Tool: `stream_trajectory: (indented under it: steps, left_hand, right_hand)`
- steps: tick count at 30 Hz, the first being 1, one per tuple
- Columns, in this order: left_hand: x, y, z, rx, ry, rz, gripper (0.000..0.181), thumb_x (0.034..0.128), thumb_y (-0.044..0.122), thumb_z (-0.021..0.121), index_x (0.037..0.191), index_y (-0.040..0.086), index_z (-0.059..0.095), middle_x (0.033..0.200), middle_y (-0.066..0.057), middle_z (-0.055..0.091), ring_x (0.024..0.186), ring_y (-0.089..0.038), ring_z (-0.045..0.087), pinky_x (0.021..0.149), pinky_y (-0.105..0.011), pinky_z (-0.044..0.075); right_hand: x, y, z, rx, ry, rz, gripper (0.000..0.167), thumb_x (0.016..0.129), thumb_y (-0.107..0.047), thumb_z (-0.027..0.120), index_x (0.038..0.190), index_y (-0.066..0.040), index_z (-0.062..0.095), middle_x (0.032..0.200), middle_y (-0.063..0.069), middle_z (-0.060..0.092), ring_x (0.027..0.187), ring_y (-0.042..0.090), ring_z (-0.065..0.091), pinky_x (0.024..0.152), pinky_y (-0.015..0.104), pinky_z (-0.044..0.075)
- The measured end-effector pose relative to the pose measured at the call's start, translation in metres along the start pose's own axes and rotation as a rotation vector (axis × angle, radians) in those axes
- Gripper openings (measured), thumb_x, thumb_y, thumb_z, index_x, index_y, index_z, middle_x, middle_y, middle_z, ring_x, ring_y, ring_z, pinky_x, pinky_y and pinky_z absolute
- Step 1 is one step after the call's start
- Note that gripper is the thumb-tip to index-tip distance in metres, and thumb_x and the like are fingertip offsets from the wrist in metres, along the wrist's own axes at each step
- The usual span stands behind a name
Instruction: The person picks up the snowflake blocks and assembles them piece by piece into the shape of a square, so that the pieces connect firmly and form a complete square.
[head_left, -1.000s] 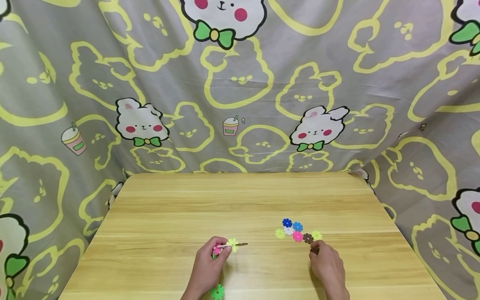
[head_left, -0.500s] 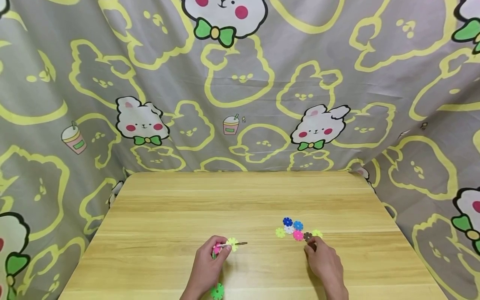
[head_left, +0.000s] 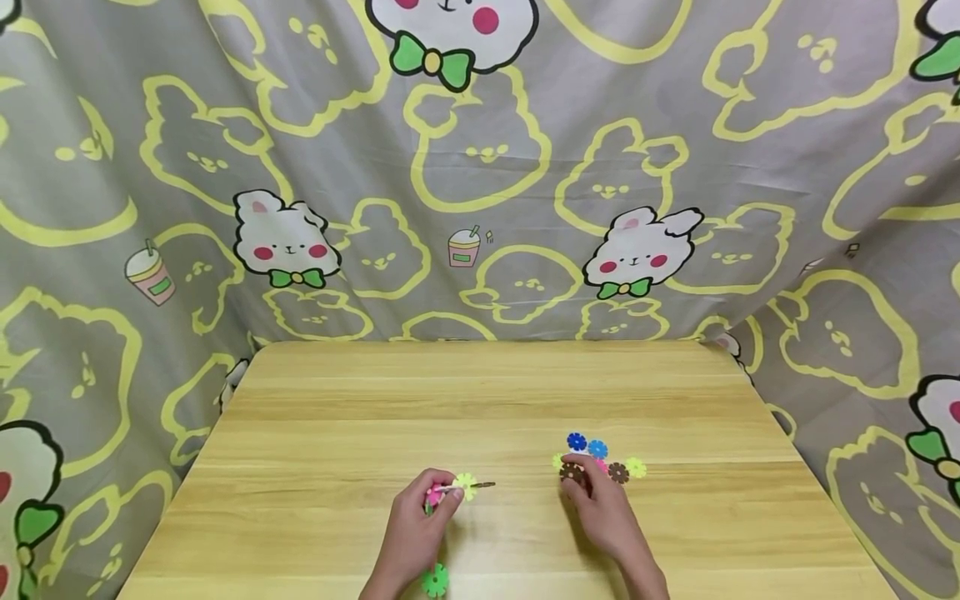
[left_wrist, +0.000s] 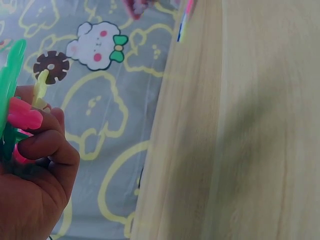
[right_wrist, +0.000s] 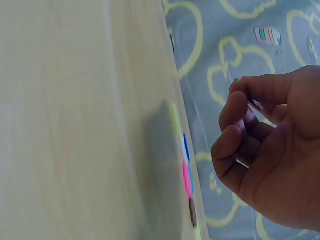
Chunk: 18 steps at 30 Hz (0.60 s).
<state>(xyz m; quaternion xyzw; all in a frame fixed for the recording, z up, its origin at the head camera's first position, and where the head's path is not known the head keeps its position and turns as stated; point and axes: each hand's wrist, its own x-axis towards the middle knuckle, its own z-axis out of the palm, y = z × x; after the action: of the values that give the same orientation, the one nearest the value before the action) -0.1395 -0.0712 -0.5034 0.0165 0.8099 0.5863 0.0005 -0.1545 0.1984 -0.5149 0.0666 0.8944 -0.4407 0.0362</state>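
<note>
My left hand (head_left: 414, 523) grips a joined chain of notched plastic snowflake discs. In it I see a yellow disc (head_left: 464, 482), an edge-on brown disc (head_left: 487, 484), a pink disc (left_wrist: 26, 115) and a green disc (head_left: 435, 574); fingers hide part of the chain. My right hand (head_left: 606, 512) pinches a loose brown snowflake disc (head_left: 567, 476) between thumb and fingers, above the tabletop. Just beyond it lie a dark blue disc (head_left: 576, 437), a light blue disc (head_left: 597, 446) and a pink disc (head_left: 602, 463) partly covered by the fingers.
Another brown disc (head_left: 618, 477) and a yellow disc (head_left: 636, 472) lie right of the right hand. A yellow-green disc (head_left: 557, 460) shows at its left. The wooden table (head_left: 337, 417) ends at a patterned grey curtain (head_left: 510, 208).
My right hand has moved left with the brown disc, away from beside the other brown and yellow discs to the left end of the group. The left hand has stayed in place.
</note>
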Motion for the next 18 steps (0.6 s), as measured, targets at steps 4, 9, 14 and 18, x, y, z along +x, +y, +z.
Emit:
stream_trajectory:
  steps: [4, 9, 14, 18]
  left_hand:
    - [0.001, -0.001, 0.0, 0.009, 0.0, 0.001, 0.017, 0.0882, 0.03, 0.07, 0.099, 0.018, 0.066, 0.086, 0.001, 0.062, 0.066, -0.006, 0.049, 0.058, -0.019, 0.043]
    - [0.001, -0.002, 0.001, 0.02, 0.001, 0.013, 0.017, 0.0884, 0.03, 0.07, 0.099, 0.018, 0.066, 0.088, 0.001, 0.063, 0.069, -0.006, 0.051, 0.062, -0.019, 0.045]
    - [0.001, -0.001, 0.002, 0.017, 0.001, 0.016, 0.016, 0.0883, 0.03, 0.07, 0.098, 0.018, 0.066, 0.088, 0.002, 0.063, 0.071, -0.006, 0.052, 0.063, -0.019, 0.046]
    - [0.001, -0.001, 0.002, 0.025, 0.006, 0.015, 0.015, 0.0884, 0.029, 0.07, 0.098, 0.018, 0.066, 0.089, 0.002, 0.064, 0.072, -0.006, 0.053, 0.064, -0.019, 0.046]
  right_hand:
    - [-0.003, -0.013, 0.007, 0.11, -0.041, -0.036, 0.036, 0.095, -0.012, 0.058, 0.13, -0.022, 0.057, 0.08, 0.005, 0.056, 0.068, 0.015, 0.05, 0.057, 0.023, 0.044]
    - [-0.008, -0.029, 0.014, 0.258, -0.13, -0.084, 0.036, 0.095, -0.009, 0.057, 0.13, -0.019, 0.057, 0.084, 0.014, 0.059, 0.067, 0.018, 0.054, 0.057, 0.024, 0.047]
    - [-0.012, -0.043, 0.019, 0.369, -0.229, -0.119, 0.033, 0.095, -0.011, 0.058, 0.128, -0.015, 0.054, 0.089, 0.016, 0.061, 0.07, 0.019, 0.057, 0.063, 0.027, 0.05]
    - [-0.014, -0.049, 0.022, 0.413, -0.271, -0.14, 0.031, 0.095, -0.012, 0.058, 0.126, -0.013, 0.053, 0.093, 0.018, 0.062, 0.071, 0.016, 0.059, 0.066, 0.029, 0.053]
